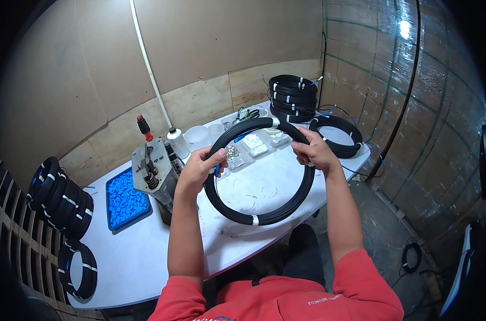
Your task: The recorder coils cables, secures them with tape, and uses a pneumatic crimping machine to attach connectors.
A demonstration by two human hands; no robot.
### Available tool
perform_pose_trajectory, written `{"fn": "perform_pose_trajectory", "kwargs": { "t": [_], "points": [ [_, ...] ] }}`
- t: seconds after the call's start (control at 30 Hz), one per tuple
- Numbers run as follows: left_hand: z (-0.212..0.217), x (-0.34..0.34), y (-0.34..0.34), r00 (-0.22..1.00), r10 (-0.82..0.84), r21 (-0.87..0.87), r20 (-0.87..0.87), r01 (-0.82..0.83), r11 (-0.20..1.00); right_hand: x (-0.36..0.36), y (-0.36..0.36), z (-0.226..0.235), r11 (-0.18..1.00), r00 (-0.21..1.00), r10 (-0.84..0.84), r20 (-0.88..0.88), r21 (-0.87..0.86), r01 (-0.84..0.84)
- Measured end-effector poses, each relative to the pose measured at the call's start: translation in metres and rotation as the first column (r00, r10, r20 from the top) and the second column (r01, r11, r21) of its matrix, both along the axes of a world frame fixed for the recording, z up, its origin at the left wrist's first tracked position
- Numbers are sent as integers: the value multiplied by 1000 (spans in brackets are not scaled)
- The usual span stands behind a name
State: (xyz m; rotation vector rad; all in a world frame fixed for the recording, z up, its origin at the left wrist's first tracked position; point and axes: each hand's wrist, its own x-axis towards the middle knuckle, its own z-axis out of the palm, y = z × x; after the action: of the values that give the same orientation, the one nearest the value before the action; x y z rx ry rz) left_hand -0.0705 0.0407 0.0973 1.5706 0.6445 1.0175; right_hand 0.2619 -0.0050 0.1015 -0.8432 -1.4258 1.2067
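Between my two hands a coil of black cable (275, 215) is held up, tilted above the white table (237, 243). White tape bands bind the coil at its top and bottom. My left hand (208, 166) is closed round its left side, thumb on top, with a small blue piece beside the fingers. On the upper right side my right hand (313, 150) grips the same coil, fingers curled over it. Behind the coil, clear trays of small metal parts (234, 156) and white parts (252, 143) stand on the table.
A metal hand press (153, 166) with a red-handled screwdriver (144, 128) stands left, beside a tray of blue pieces (126, 200). Stacked black coils (294, 99) rise at the back right; another coil (336, 151) lies nearer. More coils (61, 199) line the left edge. A white bottle (177, 142) stands behind the press.
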Motion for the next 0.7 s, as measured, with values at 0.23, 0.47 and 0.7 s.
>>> {"fn": "perform_pose_trajectory", "kwargs": {
  "t": [0.23, 0.47, 0.7],
  "points": [
    [9, 19, -15, 976, 173, 43, -130, -169, 985, -5, -1, 18, 1000, 976, -3, 219, 2, 3],
    [-12, 19, -7, 982, 189, 5, 27, -189, 982, -4, 12, 23, 976, 929, -87, 361, 220, 6],
    [-30, 12, 1, 919, 248, -291, 306, -158, 944, 3, 10, -49, 978, 980, -128, -153, -181, 100]
  ]
}}
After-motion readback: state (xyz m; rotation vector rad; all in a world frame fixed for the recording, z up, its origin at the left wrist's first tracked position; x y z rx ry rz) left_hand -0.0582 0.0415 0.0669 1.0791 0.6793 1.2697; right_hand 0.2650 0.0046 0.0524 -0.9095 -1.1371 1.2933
